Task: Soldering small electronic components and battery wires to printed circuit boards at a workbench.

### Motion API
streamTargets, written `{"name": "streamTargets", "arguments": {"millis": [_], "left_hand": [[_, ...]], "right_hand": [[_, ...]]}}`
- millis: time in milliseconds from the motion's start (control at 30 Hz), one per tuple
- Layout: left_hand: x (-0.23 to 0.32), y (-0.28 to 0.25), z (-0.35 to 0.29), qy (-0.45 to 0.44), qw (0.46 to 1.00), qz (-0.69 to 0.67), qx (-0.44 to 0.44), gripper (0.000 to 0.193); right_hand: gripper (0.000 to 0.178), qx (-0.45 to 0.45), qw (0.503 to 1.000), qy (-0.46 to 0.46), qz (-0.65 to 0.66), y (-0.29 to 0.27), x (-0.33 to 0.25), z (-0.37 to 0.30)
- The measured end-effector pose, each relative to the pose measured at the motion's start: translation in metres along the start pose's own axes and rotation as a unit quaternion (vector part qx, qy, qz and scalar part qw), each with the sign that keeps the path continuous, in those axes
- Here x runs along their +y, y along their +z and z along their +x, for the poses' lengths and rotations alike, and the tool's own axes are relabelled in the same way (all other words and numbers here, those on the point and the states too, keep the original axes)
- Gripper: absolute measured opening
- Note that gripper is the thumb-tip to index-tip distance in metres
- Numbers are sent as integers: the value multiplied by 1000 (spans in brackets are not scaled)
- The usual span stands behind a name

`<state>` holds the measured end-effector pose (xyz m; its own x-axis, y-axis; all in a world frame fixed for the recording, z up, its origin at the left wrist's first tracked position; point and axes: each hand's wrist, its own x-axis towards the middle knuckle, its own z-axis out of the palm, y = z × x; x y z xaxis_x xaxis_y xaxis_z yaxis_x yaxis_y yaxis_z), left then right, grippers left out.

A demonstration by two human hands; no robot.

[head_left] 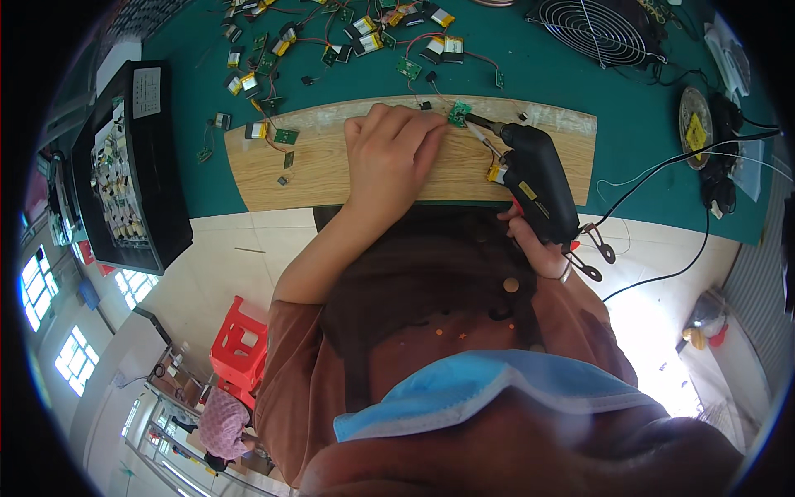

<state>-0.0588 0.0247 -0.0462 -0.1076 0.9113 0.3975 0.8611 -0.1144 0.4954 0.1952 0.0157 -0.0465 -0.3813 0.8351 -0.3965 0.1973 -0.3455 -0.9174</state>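
My left hand (389, 153) lies on a wooden board (315, 166), its fingertips pinching a small green circuit board (459, 113) near the board's far edge. My right hand (538, 244) grips the handle of a black gun-shaped soldering tool (538, 178). The tool's metal tip touches the green circuit board from the right. A yellow-wrapped battery cell (494, 173) with thin wires lies just under the tool's barrel.
Several more circuit boards with battery cells and wires (348, 41) are scattered on the green mat (638, 124) beyond the board. A black tray of parts (124, 174) stands at the left, a wire-guarded fan (598, 31) at the far right, and a solder spool (696, 126) with cables beside it.
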Motion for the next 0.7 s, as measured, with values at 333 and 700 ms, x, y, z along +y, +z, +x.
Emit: {"name": "streamTargets", "arguments": {"millis": [333,700], "left_hand": [[1,2,0,-24,999,2,-32,13],[9,-5,-4,-28,999,17,-15,13]], "right_hand": [[19,-16,1000,-20,14,-2,2,0],[18,-7,1000,-6,19,1,-3,0]]}}
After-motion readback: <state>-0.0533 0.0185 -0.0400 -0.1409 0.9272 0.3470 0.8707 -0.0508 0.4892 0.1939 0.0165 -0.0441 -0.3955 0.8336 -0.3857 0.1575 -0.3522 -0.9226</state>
